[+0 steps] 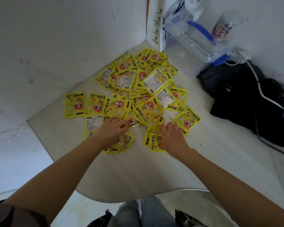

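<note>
Pinching the edge of one yellow packet [132, 122] at the near rim of the pile [138, 86], the left hand [112, 130] had its fingers narrowly closed, while the right hand [172, 135] lay bent-fingered over a second packet [154, 143], its hold impossible to tell. Both reached into the hand warmers loose on the white table [138, 171], apparently sorting them into the face-up row [95, 104] at left; a black bag [236, 99] lay well apart.
</note>
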Motion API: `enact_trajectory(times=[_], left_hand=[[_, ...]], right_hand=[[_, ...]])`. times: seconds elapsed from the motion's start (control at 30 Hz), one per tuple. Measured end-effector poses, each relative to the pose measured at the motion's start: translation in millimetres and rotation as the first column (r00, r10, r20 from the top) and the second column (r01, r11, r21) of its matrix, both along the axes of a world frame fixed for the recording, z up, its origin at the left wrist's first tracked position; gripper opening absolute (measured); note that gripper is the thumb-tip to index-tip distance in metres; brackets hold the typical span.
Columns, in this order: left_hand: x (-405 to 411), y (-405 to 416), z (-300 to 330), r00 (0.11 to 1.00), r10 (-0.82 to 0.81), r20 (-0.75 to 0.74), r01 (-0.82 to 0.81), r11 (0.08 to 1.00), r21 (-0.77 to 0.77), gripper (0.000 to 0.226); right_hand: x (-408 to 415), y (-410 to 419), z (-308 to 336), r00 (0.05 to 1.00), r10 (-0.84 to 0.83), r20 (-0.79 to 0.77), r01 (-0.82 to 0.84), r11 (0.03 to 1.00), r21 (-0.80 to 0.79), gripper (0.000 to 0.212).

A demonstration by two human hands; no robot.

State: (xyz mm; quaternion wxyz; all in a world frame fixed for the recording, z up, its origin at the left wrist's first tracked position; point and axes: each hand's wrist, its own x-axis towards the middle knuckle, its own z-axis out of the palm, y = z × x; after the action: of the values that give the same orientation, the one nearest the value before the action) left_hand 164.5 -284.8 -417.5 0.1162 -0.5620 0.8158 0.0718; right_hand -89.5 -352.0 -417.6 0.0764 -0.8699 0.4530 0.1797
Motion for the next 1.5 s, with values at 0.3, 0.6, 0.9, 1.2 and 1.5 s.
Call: enact_trajectory(times=[0.3, 0.6, 0.9, 1.2, 1.5], left_hand=[[-2, 13, 5, 0.93, 0.295, -0.218, -0.3, 0.954, 0.008, 0.069], [9, 15, 16, 0.309, 0.832, -0.461, -0.812, 0.483, 0.329, 0.039], [36, 23, 2, -0.2, 0.87, -0.45, -0.883, 0.038, 0.467, 0.039], [47, 23, -9, -0.188, 0.947, -0.261, -0.927, -0.084, 0.366, 0.066], [35, 15, -10, -0.182, 0.958, -0.221, -0.927, -0.092, 0.365, 0.07]], right_hand=[[0, 1, 0, 0.995, 0.062, 0.078, -0.067, 0.996, 0.061, 0.042], [-4, -28, 21, 0.869, -0.389, 0.305, 0.287, 0.899, 0.33, 0.036], [-22, -70, 14, 0.532, -0.824, 0.195, 0.733, 0.564, 0.382, 0.035], [-17, -84, 5, 0.363, -0.932, -0.009, 0.889, 0.343, 0.304, 0.076], [-5, -84, -1, 0.447, -0.894, 0.017, 0.862, 0.436, 0.259, 0.076]])
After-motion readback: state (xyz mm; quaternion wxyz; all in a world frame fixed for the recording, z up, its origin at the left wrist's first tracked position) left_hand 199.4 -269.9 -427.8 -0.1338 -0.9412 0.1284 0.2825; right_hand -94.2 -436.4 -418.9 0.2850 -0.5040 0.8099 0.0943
